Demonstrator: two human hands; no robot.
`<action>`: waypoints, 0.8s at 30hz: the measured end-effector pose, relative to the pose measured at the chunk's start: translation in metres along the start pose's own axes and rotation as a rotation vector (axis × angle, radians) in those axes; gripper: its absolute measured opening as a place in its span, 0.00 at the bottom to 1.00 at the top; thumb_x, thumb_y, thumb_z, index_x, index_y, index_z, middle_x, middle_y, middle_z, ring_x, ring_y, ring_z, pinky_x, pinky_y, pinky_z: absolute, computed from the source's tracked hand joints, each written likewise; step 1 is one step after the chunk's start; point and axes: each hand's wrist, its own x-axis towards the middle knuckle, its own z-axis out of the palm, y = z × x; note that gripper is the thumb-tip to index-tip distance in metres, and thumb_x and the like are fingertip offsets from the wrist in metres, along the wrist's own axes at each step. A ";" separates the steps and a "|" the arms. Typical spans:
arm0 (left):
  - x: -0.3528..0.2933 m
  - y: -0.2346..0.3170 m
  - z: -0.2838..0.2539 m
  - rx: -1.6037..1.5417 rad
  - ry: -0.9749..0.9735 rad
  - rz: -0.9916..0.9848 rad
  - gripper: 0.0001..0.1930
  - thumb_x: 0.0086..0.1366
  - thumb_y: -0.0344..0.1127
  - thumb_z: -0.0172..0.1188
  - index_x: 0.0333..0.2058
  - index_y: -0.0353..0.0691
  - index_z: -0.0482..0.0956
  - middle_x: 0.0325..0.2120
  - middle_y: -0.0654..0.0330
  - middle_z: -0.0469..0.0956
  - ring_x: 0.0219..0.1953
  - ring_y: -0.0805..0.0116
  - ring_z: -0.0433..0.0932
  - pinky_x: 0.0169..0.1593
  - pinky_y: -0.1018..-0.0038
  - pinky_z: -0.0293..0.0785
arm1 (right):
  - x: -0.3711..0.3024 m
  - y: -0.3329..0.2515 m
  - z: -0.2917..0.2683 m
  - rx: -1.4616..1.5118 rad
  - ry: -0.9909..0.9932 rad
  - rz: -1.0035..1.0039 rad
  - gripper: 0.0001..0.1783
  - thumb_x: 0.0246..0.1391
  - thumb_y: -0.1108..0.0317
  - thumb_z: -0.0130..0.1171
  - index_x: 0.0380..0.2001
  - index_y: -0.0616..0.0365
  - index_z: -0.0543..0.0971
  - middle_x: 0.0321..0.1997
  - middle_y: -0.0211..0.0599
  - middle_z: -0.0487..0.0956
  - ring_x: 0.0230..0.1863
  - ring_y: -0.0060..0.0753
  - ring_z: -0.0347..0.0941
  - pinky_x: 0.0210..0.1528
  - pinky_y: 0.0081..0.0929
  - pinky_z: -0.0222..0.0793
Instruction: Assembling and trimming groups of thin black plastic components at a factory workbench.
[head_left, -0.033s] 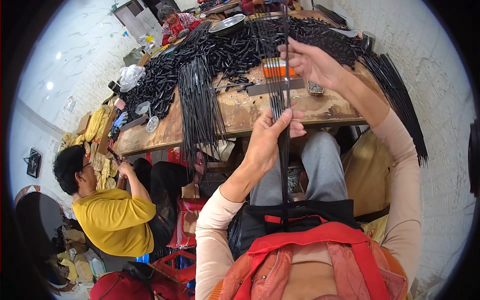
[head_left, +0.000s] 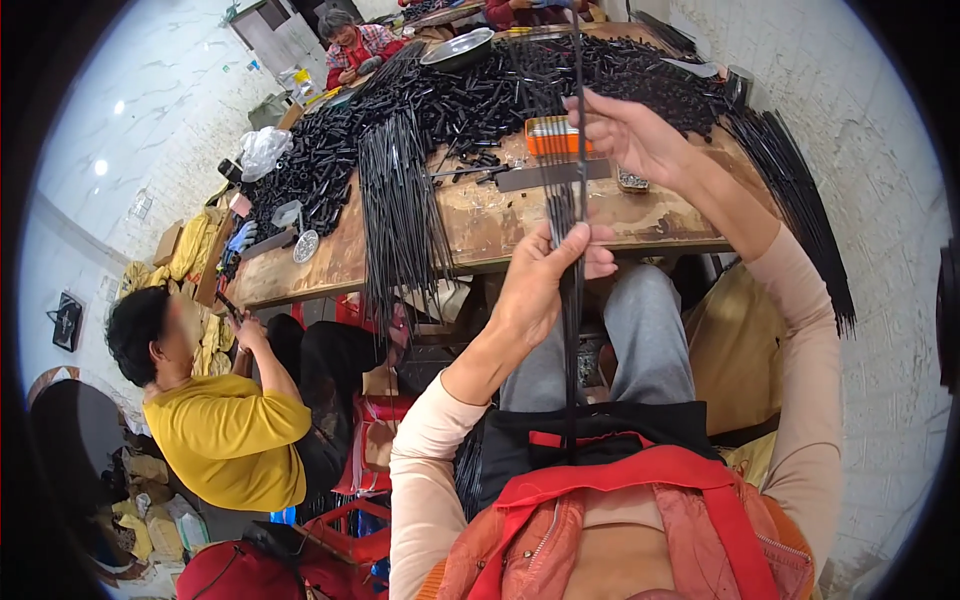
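Observation:
My left hand [head_left: 540, 280] is closed around a bundle of long thin black rods [head_left: 572, 345], held upright before my lap. Above that hand the rods fan out and look faint and blurred toward their tops. Higher up, my right hand [head_left: 635, 140] has its fingertips pinched on a darker, thicker-looking black rod [head_left: 581, 70] at the right side of the bundle. The bundle's lower ends reach down to my black apron [head_left: 640, 425]. Behind the rods, an orange box [head_left: 545, 140] sits on the wooden table [head_left: 660, 215].
Small black tubular parts [head_left: 460, 95] are heaped across the table. More black rods overhang its edge in a left bunch [head_left: 400, 200] and a right bunch [head_left: 795, 205]. A metal bowl [head_left: 457, 48] stands at the back. A co-worker in yellow [head_left: 225, 425] sits at left.
Both hands and the rods have shifted very slightly to the right. The grip of each hand looks the same.

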 end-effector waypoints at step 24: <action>0.008 -0.016 0.017 -0.014 0.262 0.209 0.10 0.71 0.29 0.48 0.47 0.29 0.68 0.37 0.50 0.78 0.31 0.69 0.79 0.33 0.73 0.79 | -0.036 -0.024 0.026 -0.725 0.240 -0.408 0.21 0.58 0.67 0.55 0.52 0.67 0.70 0.42 0.43 0.81 0.18 0.15 0.68 0.20 0.15 0.66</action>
